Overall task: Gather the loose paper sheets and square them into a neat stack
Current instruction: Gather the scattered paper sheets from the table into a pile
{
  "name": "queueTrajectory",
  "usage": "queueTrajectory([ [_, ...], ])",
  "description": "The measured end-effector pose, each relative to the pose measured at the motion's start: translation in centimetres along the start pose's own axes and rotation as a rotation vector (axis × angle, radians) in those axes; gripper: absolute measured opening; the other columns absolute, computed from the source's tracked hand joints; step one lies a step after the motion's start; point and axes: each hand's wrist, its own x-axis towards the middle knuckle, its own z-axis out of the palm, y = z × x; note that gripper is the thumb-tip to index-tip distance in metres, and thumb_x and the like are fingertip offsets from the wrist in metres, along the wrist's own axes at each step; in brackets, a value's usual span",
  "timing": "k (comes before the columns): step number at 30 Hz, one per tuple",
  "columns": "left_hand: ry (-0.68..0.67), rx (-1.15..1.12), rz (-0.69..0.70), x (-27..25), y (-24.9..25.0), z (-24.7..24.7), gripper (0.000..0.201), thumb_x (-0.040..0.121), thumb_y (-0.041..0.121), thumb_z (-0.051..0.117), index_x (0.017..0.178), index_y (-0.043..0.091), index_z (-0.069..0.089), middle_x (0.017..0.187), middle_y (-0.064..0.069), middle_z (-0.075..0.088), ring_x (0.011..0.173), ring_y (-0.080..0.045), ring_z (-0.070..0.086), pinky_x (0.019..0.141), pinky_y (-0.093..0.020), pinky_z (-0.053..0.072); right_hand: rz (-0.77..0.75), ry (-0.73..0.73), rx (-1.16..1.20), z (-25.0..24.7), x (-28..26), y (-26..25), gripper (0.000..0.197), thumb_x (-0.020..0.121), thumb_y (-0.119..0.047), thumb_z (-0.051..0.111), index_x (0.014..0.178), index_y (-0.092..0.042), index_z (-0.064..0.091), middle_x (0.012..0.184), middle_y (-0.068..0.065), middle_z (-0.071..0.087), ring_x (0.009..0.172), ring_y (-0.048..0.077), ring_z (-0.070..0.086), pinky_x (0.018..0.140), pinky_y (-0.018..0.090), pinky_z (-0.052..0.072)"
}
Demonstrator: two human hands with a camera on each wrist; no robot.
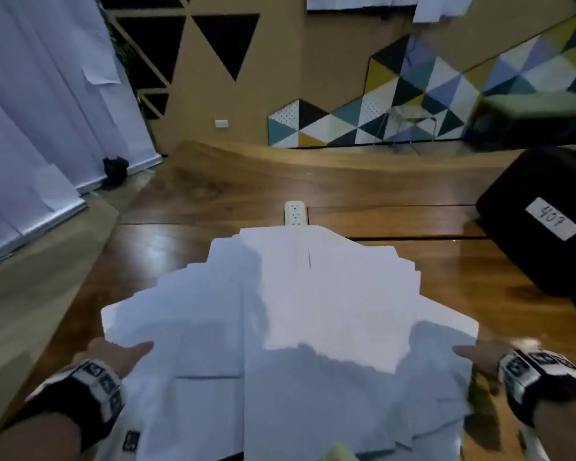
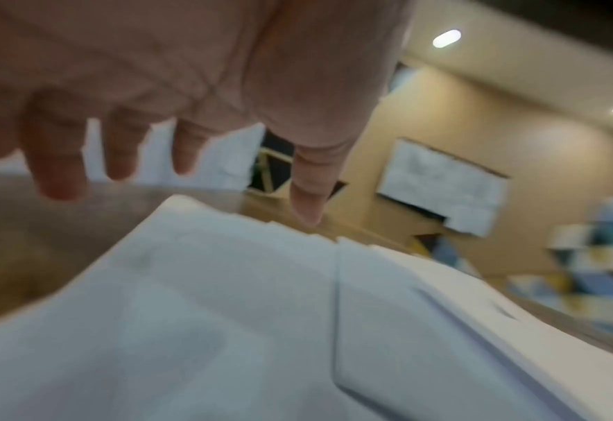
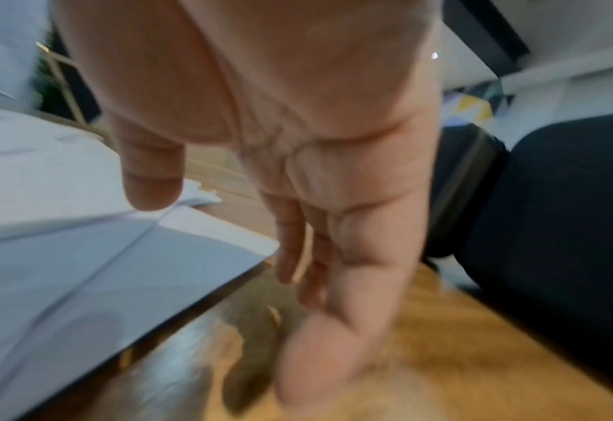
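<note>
Many white paper sheets [image 1: 296, 311] lie fanned out and overlapping on the wooden table [image 1: 213, 194], their corners sticking out at different angles. My left hand [image 1: 120, 356] is at the spread's left edge, thumb lying on the top sheet. In the left wrist view that left hand [image 2: 204, 182] hovers over the paper [image 2: 226, 313] with fingers straight and spread. My right hand [image 1: 476, 356] is at the spread's right edge. The right wrist view shows the right hand [image 3: 226, 242] with straight fingers beside the sheets [image 3: 63, 256], thumb above them. Neither hand grips anything.
A black case [image 1: 546, 221] with a white label reading 407 sits on the table at the right, close to the paper. A white power strip [image 1: 295, 212] lies just beyond the far sheets. The table's left edge runs close to my left hand.
</note>
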Motion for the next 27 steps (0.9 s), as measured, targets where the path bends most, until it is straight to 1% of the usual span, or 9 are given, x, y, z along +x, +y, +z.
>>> queueTrajectory([
  [3,-0.068,-0.047,-0.04,-1.0,1.1,0.0,0.078,0.082,0.047,0.057,0.138,-0.003,0.035,0.146,-0.027,0.036,0.13,-0.04,0.041,0.106,-0.041,0.035,0.012,-0.071,0.039,1.3,-0.2,-3.2,0.065,0.092,-0.035,0.052,0.139,0.007,0.035,0.147,0.026,0.036,0.131,0.038,0.04,0.101,0.038,0.034],
  [5,-0.116,-0.047,-0.043,-0.5,1.5,0.3,0.071,0.088,0.047,0.049,0.138,-0.002,0.035,0.148,-0.027,0.034,0.134,-0.038,0.037,0.109,-0.04,0.031,0.023,-0.067,0.029,2.0,-0.1,-4.3,0.07,0.091,-0.044,0.049,0.14,0.005,0.036,0.148,0.025,0.036,0.132,0.038,0.04,0.103,0.038,0.034],
  [10,-0.134,-0.068,-0.032,-0.9,3.3,0.7,0.08,0.079,0.048,0.059,0.136,-0.004,0.038,0.143,-0.027,0.041,0.13,-0.038,0.043,0.104,-0.042,0.035,-0.019,-0.06,0.01,4.0,0.6,-6.8,0.094,0.073,-0.065,0.059,0.143,-0.005,0.036,0.148,0.018,0.04,0.129,0.037,0.044,0.105,0.044,0.038],
  [13,-0.115,-0.081,-0.029,-1.7,5.3,1.2,0.087,0.072,0.049,0.069,0.132,-0.007,0.041,0.137,-0.028,0.048,0.12,-0.041,0.05,0.092,-0.041,0.041,-0.027,-0.049,0.102,4.2,0.5,-7.8,0.091,0.075,-0.054,0.066,0.145,-0.009,0.03,0.149,0.015,0.038,0.13,0.036,0.043,0.103,0.043,0.037],
  [17,-0.021,-0.149,0.027,-1.9,6.3,2.0,0.11,0.056,0.045,0.082,0.138,-0.004,0.029,0.138,-0.026,0.047,0.121,-0.043,0.049,0.097,-0.048,0.044,0.004,0.04,0.082,5.3,4.1,-7.0,0.121,0.034,-0.069,0.07,0.137,-0.013,0.039,0.137,0.016,0.049,0.115,0.039,0.054,0.094,0.049,0.047],
  [18,-0.008,-0.153,0.027,-1.9,6.3,2.1,0.112,0.054,0.045,0.084,0.138,-0.003,0.027,0.138,-0.025,0.046,0.122,-0.043,0.049,0.099,-0.05,0.043,0.012,0.039,0.088,5.3,4.0,-7.2,0.12,0.033,-0.066,0.073,0.134,-0.01,0.042,0.132,0.018,0.053,0.108,0.04,0.057,0.09,0.048,0.05],
  [21,0.018,-0.158,0.018,-2.2,6.5,2.4,0.104,0.059,0.036,0.084,0.137,-0.004,0.027,0.138,-0.026,0.045,0.124,-0.042,0.047,0.101,-0.048,0.041,0.041,0.027,0.144,4.5,1.4,-8.8,0.085,0.061,-0.04,0.082,0.128,0.002,0.05,0.122,0.023,0.061,0.09,0.036,0.059,0.078,0.038,0.049],
  [25,-0.094,-0.084,0.072,-2.4,6.8,2.8,0.079,0.061,0.04,0.081,0.122,-0.002,0.053,0.126,-0.023,0.06,0.111,-0.038,0.058,0.095,-0.042,0.047,0.078,0.0,0.174,4.7,1.6,-9.1,0.077,0.069,-0.034,0.079,0.129,0.005,0.049,0.125,0.025,0.059,0.105,0.04,0.059,0.083,0.041,0.047],
  [27,-0.098,-0.034,0.078,-2.8,7.0,3.0,0.084,0.059,0.048,0.079,0.125,0.003,0.051,0.129,-0.02,0.058,0.114,-0.037,0.056,0.096,-0.043,0.047,0.062,-0.009,0.207,4.9,1.4,-9.3,0.077,0.071,-0.032,0.078,0.13,0.006,0.048,0.126,0.025,0.058,0.108,0.041,0.058,0.081,0.04,0.046],
])
